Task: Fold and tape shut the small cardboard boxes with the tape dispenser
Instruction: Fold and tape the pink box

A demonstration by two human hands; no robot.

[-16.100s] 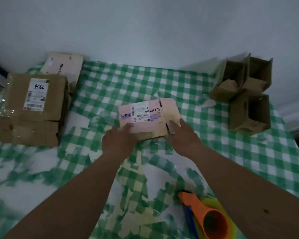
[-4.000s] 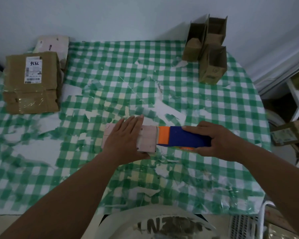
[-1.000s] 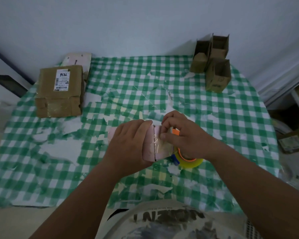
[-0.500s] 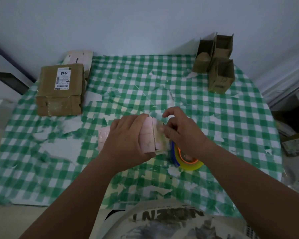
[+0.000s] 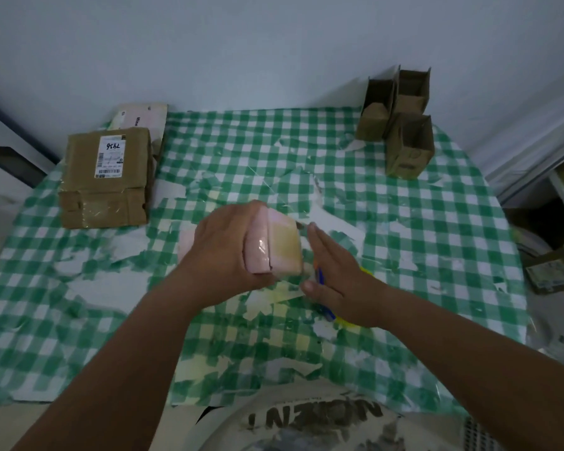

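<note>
Your left hand grips the taped box; right hand, fingers straight, smooths tape. Open boxes beyond your fingertips remain.

Right hand covers most of the tape dispenser, just blue and yellow slivers peeking out lower right of centre, while the left hand hides the pink box's left half.

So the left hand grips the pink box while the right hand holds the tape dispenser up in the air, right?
Not quite. The head view shows the left hand gripping the pink box, but the right hand lies open and flat beside it; the tape dispenser sits on the table beneath it.
</note>
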